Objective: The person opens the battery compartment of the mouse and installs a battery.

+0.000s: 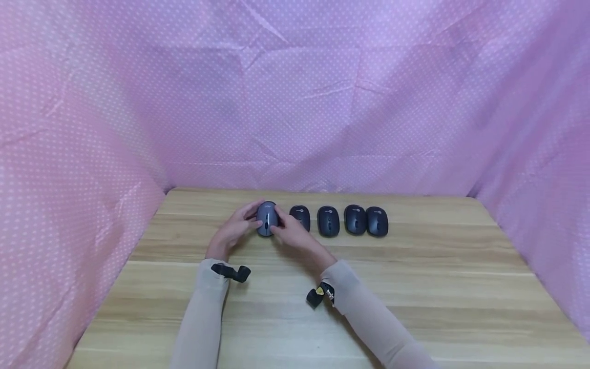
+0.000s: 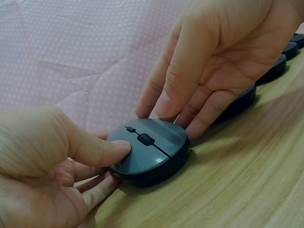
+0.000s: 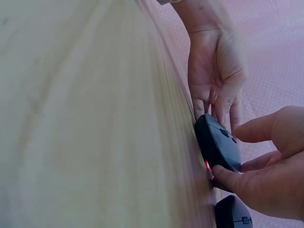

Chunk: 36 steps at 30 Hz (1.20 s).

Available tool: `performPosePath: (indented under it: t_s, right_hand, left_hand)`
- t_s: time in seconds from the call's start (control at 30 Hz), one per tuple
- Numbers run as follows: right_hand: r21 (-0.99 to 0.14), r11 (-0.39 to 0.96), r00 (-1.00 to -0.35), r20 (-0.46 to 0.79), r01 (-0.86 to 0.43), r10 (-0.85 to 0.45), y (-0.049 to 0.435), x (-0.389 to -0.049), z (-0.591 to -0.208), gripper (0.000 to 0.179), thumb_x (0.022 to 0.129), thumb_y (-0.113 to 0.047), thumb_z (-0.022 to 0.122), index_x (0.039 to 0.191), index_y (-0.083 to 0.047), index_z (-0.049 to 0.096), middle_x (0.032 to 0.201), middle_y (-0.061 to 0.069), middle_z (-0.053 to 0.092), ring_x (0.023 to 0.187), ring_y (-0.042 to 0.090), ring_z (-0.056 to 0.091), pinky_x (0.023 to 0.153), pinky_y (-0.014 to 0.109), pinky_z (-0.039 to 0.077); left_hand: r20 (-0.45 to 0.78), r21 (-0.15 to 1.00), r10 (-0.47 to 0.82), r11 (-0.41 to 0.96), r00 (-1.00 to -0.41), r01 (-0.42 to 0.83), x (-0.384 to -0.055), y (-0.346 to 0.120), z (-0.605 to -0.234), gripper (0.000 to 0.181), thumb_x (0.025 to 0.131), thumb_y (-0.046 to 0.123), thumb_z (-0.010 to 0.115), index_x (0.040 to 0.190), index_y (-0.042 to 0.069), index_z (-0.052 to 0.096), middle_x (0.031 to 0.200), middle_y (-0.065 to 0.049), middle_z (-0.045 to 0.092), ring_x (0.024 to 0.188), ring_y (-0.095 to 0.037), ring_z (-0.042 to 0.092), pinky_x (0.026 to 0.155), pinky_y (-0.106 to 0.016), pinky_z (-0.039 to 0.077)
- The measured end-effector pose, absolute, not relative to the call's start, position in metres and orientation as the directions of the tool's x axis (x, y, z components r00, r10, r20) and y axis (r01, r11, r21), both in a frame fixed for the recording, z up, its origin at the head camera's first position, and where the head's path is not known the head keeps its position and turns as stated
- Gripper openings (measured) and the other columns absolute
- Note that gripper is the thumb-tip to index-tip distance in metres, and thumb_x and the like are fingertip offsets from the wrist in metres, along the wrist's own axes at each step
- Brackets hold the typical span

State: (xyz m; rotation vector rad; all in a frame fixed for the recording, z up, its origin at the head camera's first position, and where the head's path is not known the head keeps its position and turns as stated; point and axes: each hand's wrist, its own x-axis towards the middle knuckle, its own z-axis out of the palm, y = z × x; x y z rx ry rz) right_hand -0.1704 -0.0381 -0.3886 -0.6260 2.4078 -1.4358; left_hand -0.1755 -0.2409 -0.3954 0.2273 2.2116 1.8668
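Observation:
A grey computer mouse [image 1: 266,214] with a dark base is at the left end of a row of mice near the table's far edge. My left hand [image 1: 234,229] holds its left side, thumb [image 2: 122,146] on the top shell and fingers at the lower edge. From the other side my right hand [image 1: 295,233] grips the same mouse, fingertips at its rim. The right wrist view shows the mouse [image 3: 222,145] between both hands, with a red glow at its base.
Several black mice stand right of the hands: one mouse [image 1: 301,215] partly behind my right hand, another mouse [image 1: 328,221] apart, then two side by side, the last mouse [image 1: 377,222] rightmost. A pink dotted cloth [image 1: 299,102] hangs behind the wooden table [image 1: 438,287].

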Motion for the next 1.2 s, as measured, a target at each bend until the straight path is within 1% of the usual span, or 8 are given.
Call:
performPosePath:
  t_s: [0.17, 0.33, 0.47, 0.63, 0.77, 0.93, 1.2]
  right_hand:
    - [-0.874, 0.430, -0.876, -0.010, -0.227, -0.482, -0.039, -0.171, -0.388, 0.066, 0.104, -0.014, 0.054, 0.160, 0.000, 0.022, 0.163, 0.022, 0.032, 0.150, 0.032, 0.036, 0.127, 0.043, 0.030]
    - [-0.890, 0.424, -0.880, -0.060, -0.167, -0.472, -0.039, -0.170, -0.385, 0.066, 0.105, -0.016, 0.055, 0.161, -0.005, 0.024, 0.165, 0.018, 0.030, 0.153, 0.029, 0.031, 0.129, 0.042, 0.025]
    - [-0.900, 0.404, -0.879, -0.055, -0.161, -0.473, -0.041, -0.171, -0.382, 0.066, 0.105, -0.017, 0.056, 0.161, -0.006, 0.024, 0.166, 0.016, 0.029, 0.154, 0.028, 0.029, 0.130, 0.042, 0.024]
    - [-0.895, 0.412, -0.874, -0.058, -0.168, -0.483, -0.043, -0.170, -0.383, 0.067, 0.104, -0.017, 0.056, 0.162, -0.007, 0.023, 0.167, 0.015, 0.028, 0.154, 0.028, 0.028, 0.130, 0.042, 0.024]
    - [-0.898, 0.411, -0.868, -0.072, -0.159, -0.491, -0.043, -0.167, -0.390, 0.067, 0.104, -0.018, 0.057, 0.162, -0.007, 0.024, 0.167, 0.016, 0.028, 0.154, 0.028, 0.030, 0.129, 0.043, 0.026]
    - [-0.900, 0.407, -0.869, -0.073, -0.154, -0.490, -0.041, -0.162, -0.396, 0.067, 0.104, -0.018, 0.057, 0.162, -0.007, 0.024, 0.166, 0.016, 0.029, 0.153, 0.029, 0.031, 0.129, 0.043, 0.026]
    - [-0.885, 0.420, -0.879, -0.029, -0.199, -0.477, -0.038, -0.164, -0.390, 0.068, 0.102, -0.017, 0.059, 0.161, -0.005, 0.026, 0.164, 0.018, 0.032, 0.151, 0.030, 0.035, 0.128, 0.041, 0.028]
  left_hand:
    - [-0.080, 0.984, 0.262, 0.177, -0.962, -0.034, -0.176, -0.242, -0.394, 0.072, 0.094, -0.017, 0.050, 0.160, 0.002, 0.027, 0.167, -0.021, 0.024, 0.156, -0.036, 0.022, 0.129, -0.049, 0.023]
    - [-0.097, 0.981, 0.270, 0.190, -0.958, -0.046, -0.175, -0.243, -0.391, 0.072, 0.095, -0.015, 0.050, 0.160, 0.002, 0.025, 0.168, -0.019, 0.021, 0.156, -0.036, 0.022, 0.130, -0.049, 0.023]
    - [-0.087, 0.981, 0.259, 0.191, -0.962, -0.037, -0.174, -0.244, -0.387, 0.071, 0.095, -0.015, 0.051, 0.160, 0.002, 0.025, 0.168, -0.021, 0.022, 0.156, -0.037, 0.022, 0.130, -0.049, 0.023]
    - [-0.088, 0.981, 0.256, 0.192, -0.963, -0.038, -0.173, -0.247, -0.388, 0.071, 0.096, -0.014, 0.050, 0.160, 0.001, 0.025, 0.168, -0.022, 0.021, 0.155, -0.039, 0.022, 0.129, -0.050, 0.022]
    - [-0.116, 0.977, 0.254, 0.202, -0.960, -0.065, -0.170, -0.249, -0.396, 0.070, 0.097, -0.012, 0.052, 0.161, 0.004, 0.025, 0.168, -0.021, 0.021, 0.155, -0.039, 0.023, 0.129, -0.050, 0.023]
    - [-0.108, 0.981, 0.261, 0.185, -0.959, -0.060, -0.166, -0.248, -0.403, 0.070, 0.097, -0.012, 0.051, 0.160, 0.002, 0.025, 0.167, -0.023, 0.021, 0.155, -0.041, 0.022, 0.129, -0.051, 0.022]
    - [-0.094, 0.983, 0.256, 0.176, -0.962, -0.049, -0.170, -0.244, -0.399, 0.070, 0.097, -0.013, 0.051, 0.160, 0.002, 0.025, 0.167, -0.024, 0.022, 0.155, -0.040, 0.023, 0.129, -0.050, 0.023]
